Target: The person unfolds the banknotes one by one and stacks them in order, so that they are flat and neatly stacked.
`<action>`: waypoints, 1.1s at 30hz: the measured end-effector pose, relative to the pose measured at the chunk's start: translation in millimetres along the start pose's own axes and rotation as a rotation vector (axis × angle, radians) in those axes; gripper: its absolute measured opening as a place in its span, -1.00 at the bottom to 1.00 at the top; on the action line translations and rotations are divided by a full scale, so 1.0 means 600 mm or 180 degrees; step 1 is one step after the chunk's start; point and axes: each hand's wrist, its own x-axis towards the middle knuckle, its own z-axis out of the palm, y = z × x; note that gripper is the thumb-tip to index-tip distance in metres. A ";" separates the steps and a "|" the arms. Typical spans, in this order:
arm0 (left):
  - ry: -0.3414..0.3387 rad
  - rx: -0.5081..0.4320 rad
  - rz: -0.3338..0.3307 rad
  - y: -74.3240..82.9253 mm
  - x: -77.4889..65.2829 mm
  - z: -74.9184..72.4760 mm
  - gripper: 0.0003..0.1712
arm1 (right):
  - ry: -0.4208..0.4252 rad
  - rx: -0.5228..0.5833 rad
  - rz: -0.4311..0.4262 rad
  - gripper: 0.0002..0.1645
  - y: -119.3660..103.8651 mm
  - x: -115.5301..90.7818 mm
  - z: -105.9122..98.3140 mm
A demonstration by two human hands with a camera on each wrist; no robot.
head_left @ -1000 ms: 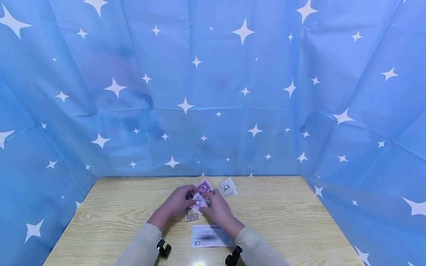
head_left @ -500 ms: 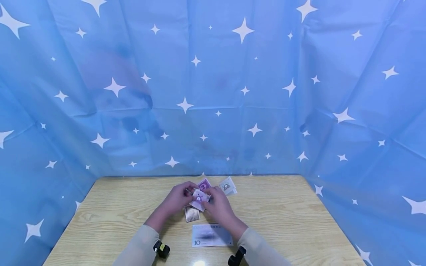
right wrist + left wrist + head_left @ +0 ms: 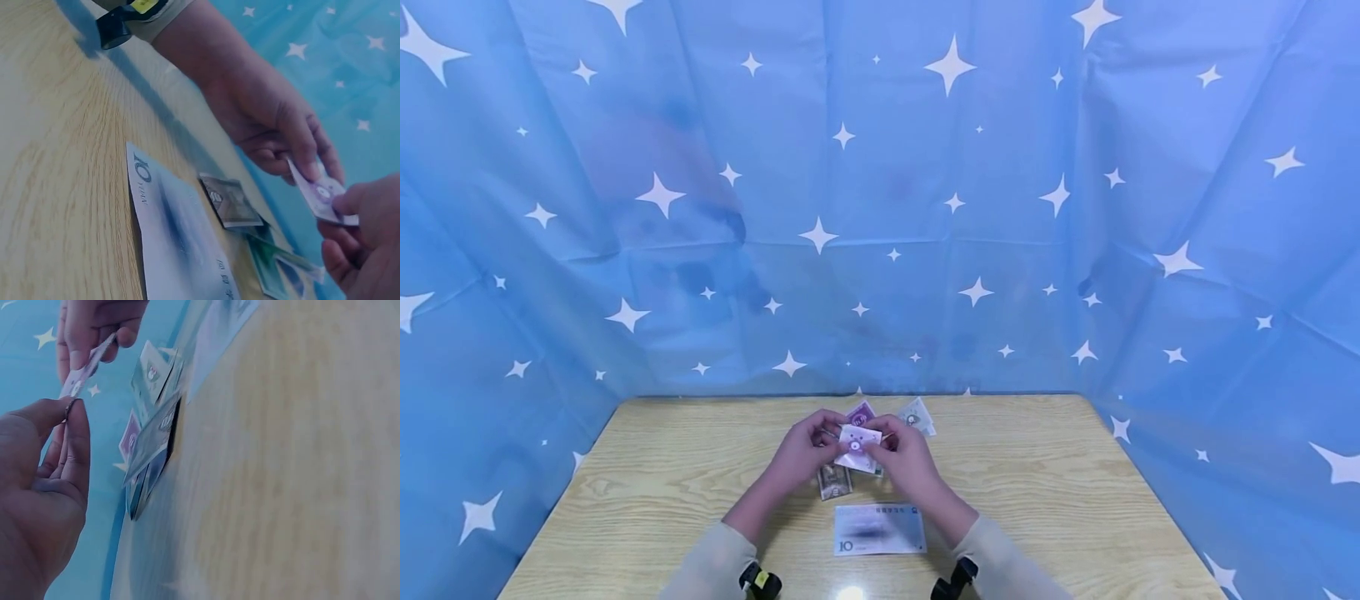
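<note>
A small folded purple-and-white banknote (image 3: 859, 458) is held above the table between both hands. My left hand (image 3: 805, 450) pinches its left side between thumb and fingers, while my right hand (image 3: 913, 462) pinches the right side the same way. In the right wrist view, the folded banknote (image 3: 319, 192) is tilted, with a thumb on its printed face. Below the hands lie a folded brown banknote (image 3: 835, 483) and a folded green banknote (image 3: 265, 269), partly overlapped. Behind them is a folded magenta banknote (image 3: 861, 412), partly hidden by the hands.
A flat 10 yuan note (image 3: 880, 537) lies nearer the front of the wooden table (image 3: 1037, 492). At the back right of the pile is a pale folded banknote (image 3: 920, 415). A blue star-patterned curtain (image 3: 880, 183) hangs behind the table.
Both hands have shifted slightly right with the purple banknote, which has turned from a slant to nearly square. My right hand's grip has moved to its right edge. The other notes stay put.
</note>
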 end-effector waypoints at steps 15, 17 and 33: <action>-0.0123 -0.0333 -0.0049 0.025 -0.028 0.035 -0.55 | -0.0106 0.0215 0.0034 -0.75 -0.008 -0.028 -0.042; -0.0144 -0.0285 -0.0043 0.025 -0.033 0.037 -0.55 | -0.0154 0.0177 0.0030 -0.74 -0.007 -0.031 -0.047; -0.0431 -0.0006 0.0048 0.025 -0.054 0.048 -0.60 | -0.0592 -0.0017 -0.0175 -0.71 -0.003 -0.041 -0.067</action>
